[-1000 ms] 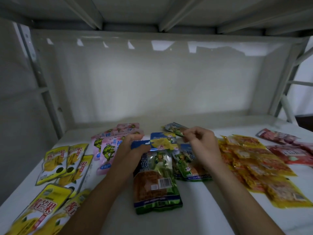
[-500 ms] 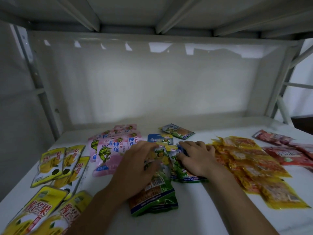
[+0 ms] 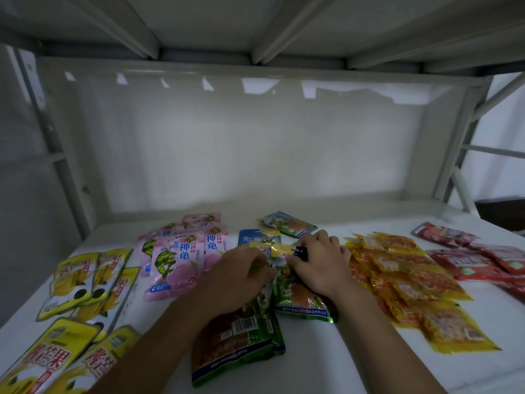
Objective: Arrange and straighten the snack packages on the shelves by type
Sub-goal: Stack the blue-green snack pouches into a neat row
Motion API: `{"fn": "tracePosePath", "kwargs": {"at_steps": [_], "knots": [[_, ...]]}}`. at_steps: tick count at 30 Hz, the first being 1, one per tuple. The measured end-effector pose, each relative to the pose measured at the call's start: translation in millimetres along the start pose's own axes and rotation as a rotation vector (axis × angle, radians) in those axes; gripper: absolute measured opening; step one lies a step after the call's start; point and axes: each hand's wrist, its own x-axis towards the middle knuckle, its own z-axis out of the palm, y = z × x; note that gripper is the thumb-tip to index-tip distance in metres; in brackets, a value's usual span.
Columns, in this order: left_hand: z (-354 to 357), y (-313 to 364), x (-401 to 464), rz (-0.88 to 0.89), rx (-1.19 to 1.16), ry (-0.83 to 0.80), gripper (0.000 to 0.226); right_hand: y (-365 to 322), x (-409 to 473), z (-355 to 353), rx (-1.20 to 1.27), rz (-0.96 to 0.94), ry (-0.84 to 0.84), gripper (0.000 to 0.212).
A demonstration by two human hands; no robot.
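Fingers of both the left hand (image 3: 241, 275) and right hand (image 3: 318, 263) had dropped from lifting to pinching the green-and-blue foil snack packets (image 3: 301, 297) mid-shelf (image 3: 326, 362) between pink and orange piles, so that group's getting squared up.

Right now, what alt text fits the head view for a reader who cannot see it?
Two bare hands, left hand and right hand, work a central pile of green foil snack packets on a white metal shelf. Pink turtle-print pouches and yellow pouches lie left; orange packets and red packets right.
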Motion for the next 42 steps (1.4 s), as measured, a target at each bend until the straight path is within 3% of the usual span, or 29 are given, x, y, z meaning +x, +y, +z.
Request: {"fn": "tracePosePath", "kwargs": {"at_steps": [3, 9, 13, 15, 18, 21, 24, 26, 29, 34, 39, 42], "knots": [[9.2, 2.7, 9.3, -0.032, 0.035, 0.006, 0.035, 0.1, 1.7, 1.2, 0.108, -0.045, 0.069, 0.018], [16.2, 1.9, 4.1, -0.049, -0.148, 0.101, 0.043, -5.5, 4.5, 1.6, 0.448, -0.181, 0.346, 0.014], [9.9, 4.9, -1.0, -0.02, -0.366, 0.133, 0.015, -9.3, 5.1, -3.2, 0.671, -0.192, 0.544, 0.017], [9.5, 5.3, -1.2, 0.017, -0.438, 0.121, 0.019, -12.8, 3.1, -6.2, 0.809, -0.162, 0.574, 0.015], [7.3, 7.8, -2.7, 0.027, -0.517, 0.193, 0.013, -18.5, 0.5, -9.3, 1.094, -0.063, 0.489, 0.025], [1.0, 7.2, -2.6, 0.03, -0.612, 0.366, 0.008, -21.1, -3.0, -17.3, 1.357, -0.06, 0.128, 0.04], [-7.8, 5.0, -6.6, 0.026, -0.66, 0.438, 0.018, -24.8, -7.7, -12.2, 1.19, -0.174, -0.072, 0.041], [-10.5, 0.0, -6.3, 0.022, -0.709, 0.427, 0.02, -26.0, -5.4, -2.4, 1.102, -0.233, -0.023, 0.039], [-7.5, -1.7, -5.7, -0.023, -0.782, 0.349, 0.052, -28.5, -4.2, 6.8, 1.051, -0.233, 0.07, 0.05], [-5.7, 4.7, -6.9, 0.012, -0.753, 0.308, 0.026, -28.0, -1.3, 11.2, 0.928, -0.205, 0.13, 0.03], [-6.8, 1.5, -8.6, 0.013, -0.672, 0.254, 0.006, -27.9, 0.9, 15.1, 0.971, -0.229, 0.161, 0.09], [-4.9, -4.6, -6.7, -0.018, -0.671, 0.257, 0.015, -28.2, -1.3, 11.1, 1.028, -0.232, 0.088, 0.094]]}}
